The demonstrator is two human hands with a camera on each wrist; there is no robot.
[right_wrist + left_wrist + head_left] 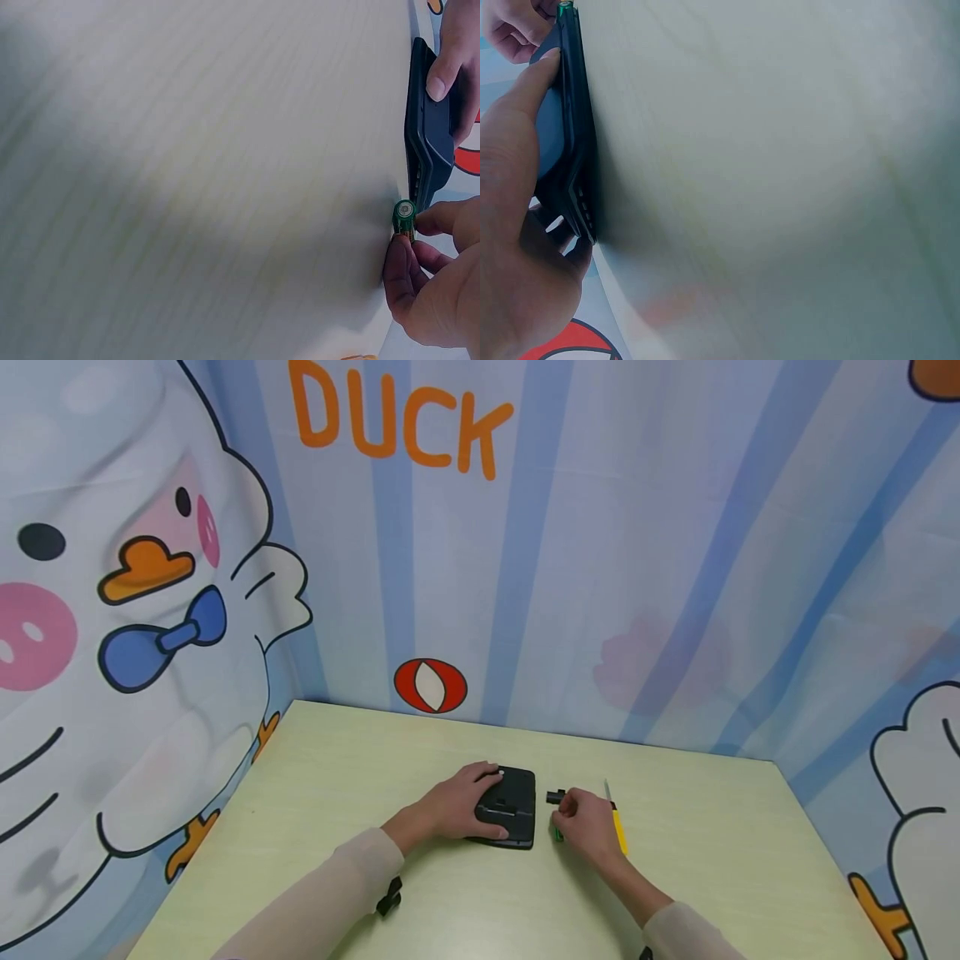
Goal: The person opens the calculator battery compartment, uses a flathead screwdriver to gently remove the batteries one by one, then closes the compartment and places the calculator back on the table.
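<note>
Low centre of the head view, the left hand [457, 810] grips a black device [512, 807] flat on the table [315, 793]; just right, the right hand [588, 825] pinches a green battery [404, 214]; a small black piece [556, 796] and a yellow screwdriver [619, 831] lie beyond.

My pale green table [315, 777] meets a blue-striped wall [675, 568] with cartoon ducks [112, 610] left and right.
</note>
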